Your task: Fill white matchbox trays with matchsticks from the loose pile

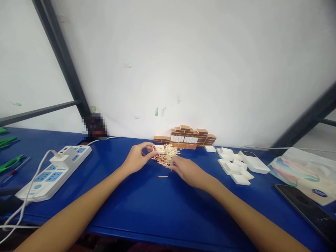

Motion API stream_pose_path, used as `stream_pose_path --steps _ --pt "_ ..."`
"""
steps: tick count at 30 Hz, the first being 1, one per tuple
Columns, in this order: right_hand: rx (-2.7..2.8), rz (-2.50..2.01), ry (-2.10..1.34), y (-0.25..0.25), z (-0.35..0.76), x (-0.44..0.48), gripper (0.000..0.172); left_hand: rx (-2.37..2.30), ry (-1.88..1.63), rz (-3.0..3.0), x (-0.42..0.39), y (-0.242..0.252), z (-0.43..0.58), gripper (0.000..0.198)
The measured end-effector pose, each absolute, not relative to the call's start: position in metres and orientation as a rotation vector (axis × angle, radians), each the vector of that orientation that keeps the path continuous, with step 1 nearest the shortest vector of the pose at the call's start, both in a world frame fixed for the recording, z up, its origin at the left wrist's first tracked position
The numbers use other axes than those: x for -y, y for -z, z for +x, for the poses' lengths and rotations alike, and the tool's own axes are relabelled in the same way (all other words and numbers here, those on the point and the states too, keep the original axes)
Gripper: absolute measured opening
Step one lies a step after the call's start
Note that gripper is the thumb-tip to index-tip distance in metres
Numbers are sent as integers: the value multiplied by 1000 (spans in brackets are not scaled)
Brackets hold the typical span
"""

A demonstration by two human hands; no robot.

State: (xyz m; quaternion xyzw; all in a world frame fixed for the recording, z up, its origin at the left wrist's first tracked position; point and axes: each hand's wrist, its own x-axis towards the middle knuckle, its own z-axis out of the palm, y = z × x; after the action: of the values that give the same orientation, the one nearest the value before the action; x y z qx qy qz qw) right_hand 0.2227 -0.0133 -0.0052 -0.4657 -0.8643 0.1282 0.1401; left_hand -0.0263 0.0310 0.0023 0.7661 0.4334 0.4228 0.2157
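Note:
My left hand [140,155] grips a small white matchbox tray [158,149] between thumb and fingers, and matches lie inside it. Behind and below the tray spreads a heap of loose red-tipped matches [172,151] on the blue table. At the heap's near right side is my right hand [185,170], its fingers pinched together at the matches; what they hold, if anything, is too small to make out. One single match [162,176] lies apart, in front of the heap. Stacked brown matchboxes [183,133] stand against the wall behind it.
Several white matchbox trays [232,162] lie to the right, beside a white device [254,162]. Farther right are a dark phone [304,206] and a plastic packet [301,175]. A white power strip [55,175] with a cable and green tools [12,163] occupy the left.

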Motion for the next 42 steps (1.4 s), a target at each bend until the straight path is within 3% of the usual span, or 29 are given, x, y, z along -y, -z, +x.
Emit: stream_pose_path --steps 10,42 --pt "2201 -1238 -295 -21 234 12 13 -1061 -1076 2116 -15 4 -11 41" --pt "2254 -1260 -307 -22 232 19 18 -953 -1028 2040 2 6 3 42"
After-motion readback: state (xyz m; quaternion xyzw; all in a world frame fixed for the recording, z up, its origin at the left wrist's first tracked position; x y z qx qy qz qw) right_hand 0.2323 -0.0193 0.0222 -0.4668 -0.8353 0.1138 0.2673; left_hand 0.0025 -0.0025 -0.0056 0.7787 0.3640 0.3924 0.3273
